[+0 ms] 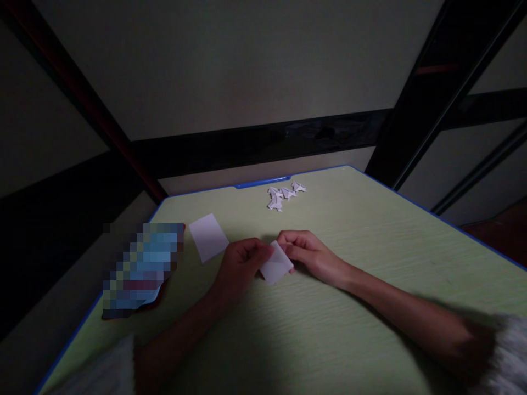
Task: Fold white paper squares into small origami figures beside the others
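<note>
Between my two hands is a small piece of white paper (276, 266), held just over the table. My left hand (242, 260) pinches its upper left edge, thumb on top. On the other side my right hand (310, 253) grips the upper right edge, with a fingertip showing under the right corner. Faint lines show on the paper, but I cannot tell how many layers it has. A larger white sheet of paper (208, 236) lies flat to the left of my left hand. Several folded white paper figures (275, 203) sit in a cluster beyond my hands.
The light green table (391, 236) has a blue edge and a blue strip (263, 182) at its far side. A blurred-out flat device with a blue screen (144, 269) lies at the left edge. Behind the table stands a pale panel (230, 66) with dark bands.
</note>
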Demonstrator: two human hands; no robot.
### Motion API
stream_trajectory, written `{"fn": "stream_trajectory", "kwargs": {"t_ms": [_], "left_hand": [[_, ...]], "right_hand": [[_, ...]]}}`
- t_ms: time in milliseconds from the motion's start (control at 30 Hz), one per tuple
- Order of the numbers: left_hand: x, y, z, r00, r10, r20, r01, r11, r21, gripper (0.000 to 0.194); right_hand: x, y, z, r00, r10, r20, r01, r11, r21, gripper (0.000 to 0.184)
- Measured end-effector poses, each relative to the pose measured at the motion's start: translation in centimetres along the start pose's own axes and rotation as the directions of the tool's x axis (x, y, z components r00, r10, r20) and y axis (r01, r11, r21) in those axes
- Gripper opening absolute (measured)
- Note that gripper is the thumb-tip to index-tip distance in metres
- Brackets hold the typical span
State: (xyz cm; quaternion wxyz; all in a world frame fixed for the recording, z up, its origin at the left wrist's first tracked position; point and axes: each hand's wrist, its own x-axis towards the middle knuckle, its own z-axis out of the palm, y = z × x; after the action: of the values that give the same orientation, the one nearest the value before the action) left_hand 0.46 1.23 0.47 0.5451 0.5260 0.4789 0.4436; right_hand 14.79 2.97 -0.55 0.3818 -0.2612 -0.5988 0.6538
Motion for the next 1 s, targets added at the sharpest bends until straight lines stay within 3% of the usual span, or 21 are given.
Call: {"fn": "stream_trajectory", "kwargs": {"t_ms": [133,267,467,667,1000], "left_hand": [[0.02,0.07,0.02,0.999,0.023,-0.026,-0.022,1.0,0.01,0.017],[-0.06,-0.03,-0.09,0.988,0.08,-0.13,-0.074,0.996,0.047,0.016],[-0.02,-0.2,-0.19,0.979,0.14,-0.151,-0.127,0.988,0.091,0.013],[0.2,-0.42,-0.22,0.985,0.137,-0.106,-0.13,0.989,0.072,0.01],[0.25,-0.54,-0.19,0.983,0.123,-0.133,-0.11,0.988,0.107,0.012]], "right_hand": [[0.01,-0.23,0.13,0.994,-0.044,-0.096,0.045,0.999,0.018,0.012],[-0.01,-0.42,0.17,0.959,-0.158,-0.236,0.157,0.987,-0.021,0.015],[0.0,-0.45,0.18,0.971,-0.132,-0.2,0.109,0.987,-0.12,0.02],[-0.11,-0.39,0.11,0.969,-0.14,-0.202,0.104,0.979,-0.177,0.018],[-0.29,-0.45,0.38,0.977,-0.125,-0.173,0.07,0.953,-0.294,0.012]]}}
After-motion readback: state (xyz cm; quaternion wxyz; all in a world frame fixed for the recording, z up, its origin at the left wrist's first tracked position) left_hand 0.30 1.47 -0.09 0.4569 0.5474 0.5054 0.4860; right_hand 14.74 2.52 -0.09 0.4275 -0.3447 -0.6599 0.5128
